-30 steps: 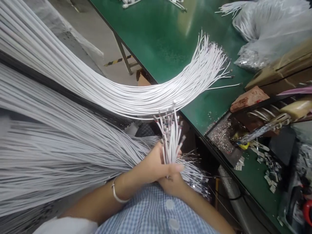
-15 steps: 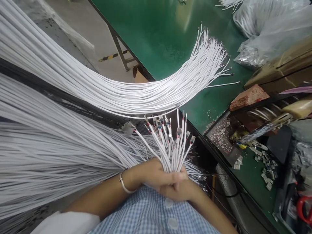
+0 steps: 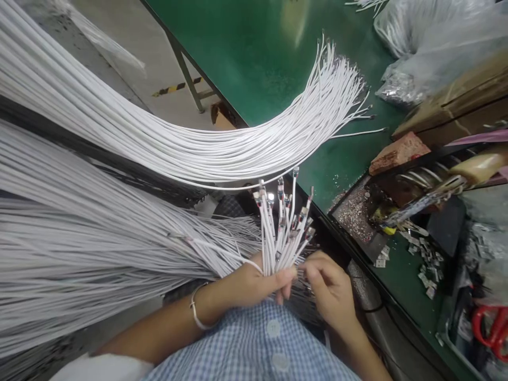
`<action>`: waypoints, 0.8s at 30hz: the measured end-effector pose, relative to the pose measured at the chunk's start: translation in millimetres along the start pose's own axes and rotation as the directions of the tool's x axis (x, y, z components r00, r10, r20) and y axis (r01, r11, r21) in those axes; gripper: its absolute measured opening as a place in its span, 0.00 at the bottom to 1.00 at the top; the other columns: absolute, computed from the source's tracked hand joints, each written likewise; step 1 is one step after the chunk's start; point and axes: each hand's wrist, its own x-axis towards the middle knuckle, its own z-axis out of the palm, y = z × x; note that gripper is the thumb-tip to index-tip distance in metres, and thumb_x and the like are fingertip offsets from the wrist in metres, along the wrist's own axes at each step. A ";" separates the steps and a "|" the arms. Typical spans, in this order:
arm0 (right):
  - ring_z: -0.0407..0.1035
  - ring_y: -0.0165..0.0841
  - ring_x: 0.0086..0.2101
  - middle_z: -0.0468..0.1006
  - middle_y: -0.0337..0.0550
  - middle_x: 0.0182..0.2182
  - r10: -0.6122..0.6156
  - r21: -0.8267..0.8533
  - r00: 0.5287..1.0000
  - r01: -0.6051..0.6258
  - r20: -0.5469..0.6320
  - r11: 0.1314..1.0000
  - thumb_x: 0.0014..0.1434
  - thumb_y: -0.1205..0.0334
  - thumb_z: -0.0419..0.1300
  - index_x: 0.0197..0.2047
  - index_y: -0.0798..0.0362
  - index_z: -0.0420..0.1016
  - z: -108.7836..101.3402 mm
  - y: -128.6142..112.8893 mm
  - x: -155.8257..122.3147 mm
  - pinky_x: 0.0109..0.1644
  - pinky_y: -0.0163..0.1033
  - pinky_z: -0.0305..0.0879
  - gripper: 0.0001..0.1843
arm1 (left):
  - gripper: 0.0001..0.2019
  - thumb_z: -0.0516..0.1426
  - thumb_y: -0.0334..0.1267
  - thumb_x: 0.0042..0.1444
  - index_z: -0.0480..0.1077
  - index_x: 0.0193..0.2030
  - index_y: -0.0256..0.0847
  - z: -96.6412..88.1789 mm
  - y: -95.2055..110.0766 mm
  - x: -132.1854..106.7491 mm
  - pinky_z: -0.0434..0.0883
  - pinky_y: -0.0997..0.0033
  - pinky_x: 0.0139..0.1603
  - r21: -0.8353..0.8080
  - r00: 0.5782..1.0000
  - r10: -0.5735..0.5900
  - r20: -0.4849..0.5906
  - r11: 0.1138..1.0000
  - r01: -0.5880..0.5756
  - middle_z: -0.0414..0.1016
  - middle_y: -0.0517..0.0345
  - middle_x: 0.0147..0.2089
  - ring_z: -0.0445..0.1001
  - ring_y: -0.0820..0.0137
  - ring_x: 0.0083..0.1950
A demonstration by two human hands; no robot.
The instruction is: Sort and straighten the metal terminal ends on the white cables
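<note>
My left hand (image 3: 264, 283) is closed round a small bunch of white cables (image 3: 273, 248), in front of a blue checked garment. Small metal connectors top the cables, which fan upward from the fist. One cable bends away to the left over the hand. Just right of the bunch is my right hand (image 3: 331, 286), its thumb and forefinger pinched together close to the left thumb. Whatever lies in that pinch, if anything, is too small to make out.
A thick bundle of white cables (image 3: 222, 153) curves across onto the green table (image 3: 262, 63). More cables (image 3: 99, 248) spread at left. On the right are a soldering iron (image 3: 428, 198), a brick-like block (image 3: 399, 153), loose metal connectors (image 3: 431, 264), red-handled scissors (image 3: 490, 330) and plastic bags (image 3: 440, 47).
My right hand has come away from the left and moved right. The held cables have drawn closer together, and one now leans far left.
</note>
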 end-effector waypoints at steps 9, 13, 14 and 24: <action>0.63 0.27 0.20 0.67 0.34 0.20 0.177 0.363 0.978 -0.127 -0.108 0.923 0.54 0.57 0.60 0.30 0.51 0.69 25.8 -14.6 21.7 0.24 0.32 0.62 0.07 | 0.17 0.54 0.50 0.55 0.67 0.31 0.35 4.1 -4.5 -8.5 0.64 0.77 0.22 -0.044 0.999 -0.029 -0.035 0.999 0.027 0.66 0.63 0.19 0.66 0.76 0.20; 0.61 0.24 0.19 0.68 0.35 0.21 0.225 0.456 0.972 -0.172 -0.064 0.873 0.55 0.57 0.60 0.32 0.52 0.69 24.0 -10.7 18.6 0.20 0.29 0.61 0.07 | 0.17 0.53 0.47 0.57 0.68 0.27 0.34 4.9 -0.6 -6.7 0.67 0.75 0.26 -0.021 1.000 -0.007 -0.004 1.000 0.007 0.69 0.58 0.22 0.69 0.75 0.23; 0.62 0.25 0.20 0.69 0.35 0.22 0.227 0.463 0.972 -0.174 -0.063 0.869 0.54 0.57 0.60 0.32 0.52 0.69 23.7 -9.4 18.0 0.22 0.29 0.63 0.08 | 0.16 0.53 0.46 0.57 0.68 0.29 0.34 5.3 -0.4 -6.2 0.68 0.75 0.26 -0.030 1.000 -0.003 -0.013 1.000 0.003 0.70 0.58 0.24 0.69 0.75 0.23; 0.66 0.27 0.23 0.72 0.37 0.23 0.180 0.440 0.979 -0.121 -0.094 0.890 0.55 0.59 0.60 0.32 0.51 0.71 23.6 -8.4 20.8 0.26 0.31 0.66 0.05 | 0.13 0.55 0.44 0.56 0.64 0.41 0.36 5.9 -4.2 -3.8 0.69 0.74 0.26 -0.159 0.995 0.006 -0.104 0.987 -0.023 0.71 0.60 0.25 0.71 0.74 0.24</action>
